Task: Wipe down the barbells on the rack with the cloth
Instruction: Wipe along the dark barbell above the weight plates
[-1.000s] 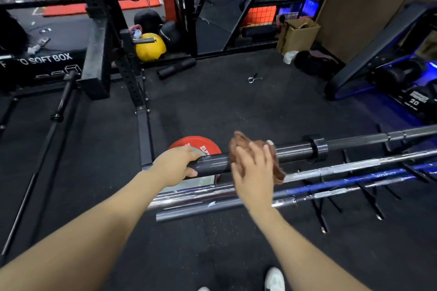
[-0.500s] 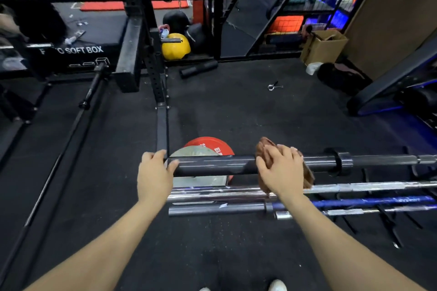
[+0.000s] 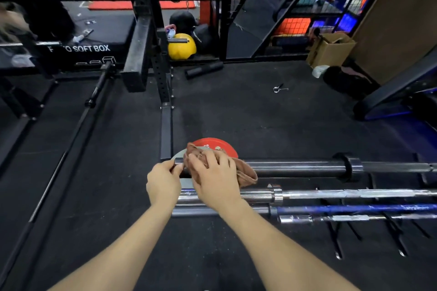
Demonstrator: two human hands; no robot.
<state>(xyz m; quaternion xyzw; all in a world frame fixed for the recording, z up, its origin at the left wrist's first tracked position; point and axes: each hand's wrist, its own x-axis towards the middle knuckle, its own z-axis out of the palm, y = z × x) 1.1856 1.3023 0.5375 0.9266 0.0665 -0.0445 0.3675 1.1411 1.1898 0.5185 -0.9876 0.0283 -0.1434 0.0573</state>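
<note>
With the right hand [image 3: 214,178] gripping the cloth [image 3: 246,172] at the top barbell [image 3: 295,168] sleeve end beside the left hand [image 3: 163,182], whose grip pinched that end, the cloth risked slipping off.

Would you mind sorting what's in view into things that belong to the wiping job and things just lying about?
Job: cloth, top barbell, lower barbells, left hand, right hand.

Lying about: yellow ball, cardboard box, spring collar, red plate.
</note>
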